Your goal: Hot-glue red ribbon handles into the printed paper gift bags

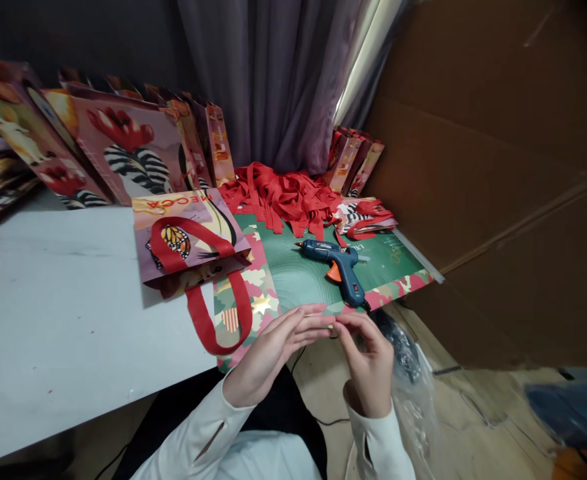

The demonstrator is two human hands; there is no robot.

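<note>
My left hand (286, 343) is stretched out flat, its fingers pointing right, just off the front edge of the table. Thumb and forefinger of my right hand (368, 350) pinch together at the tips of the left fingers; what they hold, if anything, is too small to make out. Beyond my hands a blue glue gun (340, 263) with an orange trigger lies on a green printed board (298, 267). To the left lies a printed paper bag (193, 233) with red ribbon handles (243, 303), one of them spread over the board's patterned border.
Behind the board is a heap of red ribbons (288, 193). Upright printed bags (128, 147) line the back of the white table (73, 320), and more bags (356, 160) stand by the curtain. A large cardboard sheet (498, 167) rises on the right. Clear plastic (408, 373) hangs below.
</note>
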